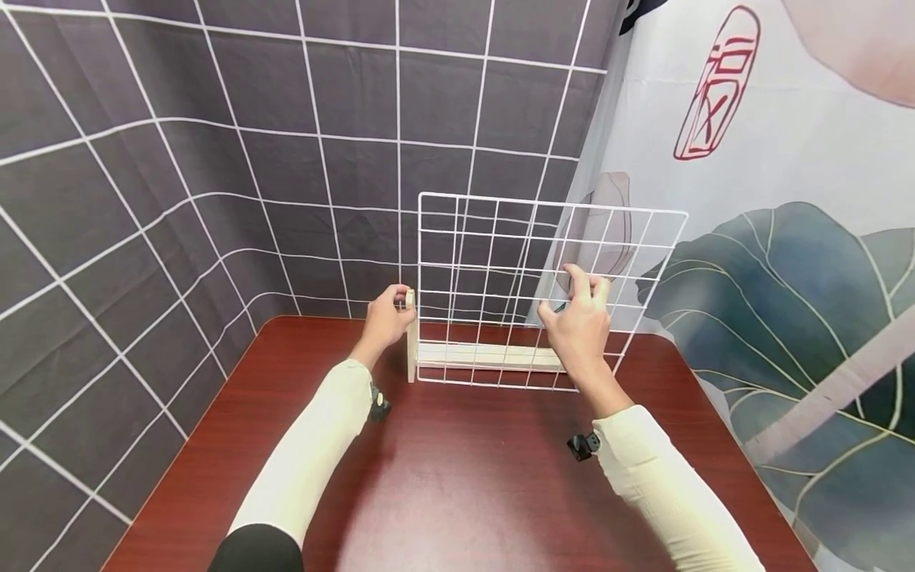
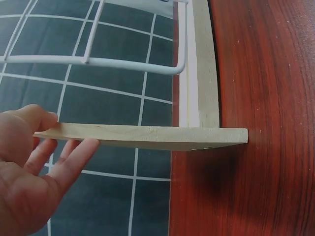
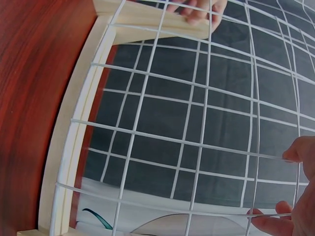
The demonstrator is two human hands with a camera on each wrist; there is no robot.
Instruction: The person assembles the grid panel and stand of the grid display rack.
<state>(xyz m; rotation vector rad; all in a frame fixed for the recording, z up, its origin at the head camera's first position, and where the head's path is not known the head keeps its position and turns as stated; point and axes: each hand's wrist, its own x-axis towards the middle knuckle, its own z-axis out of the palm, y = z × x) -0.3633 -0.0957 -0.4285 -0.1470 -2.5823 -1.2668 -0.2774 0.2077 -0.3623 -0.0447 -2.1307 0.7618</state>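
Wire grid held upright by hand over wooden bar; slip and tip risks

Wire grid (image 1: pixel 523 271) stands above the desk (image 1: pixel 457 477), its left edge just beside the wooden board (image 1: pixel 411 342); the left wrist view shows a gap between them. Right hand (image 1: pixel 581 326): fingers spread across the mesh, tips curled on the wires. Left hand (image 1: pixel 387 319): thumb and fingers clamped on the board's upper end.

Risks (judgement): the grid is gripped only toward its right, so its left side could swing or sag and knock the board. If the left hand let go, the board might tip. In the head view the lower wire crosses in front of the wooden bar (image 1: pixel 493 356); lowered on that line, it would probably miss. Contact there: cannot tell.

Orientation: grid's broad face toward the person, near upright, long axis left to right, roughly along the bar. Exact lean unclear.
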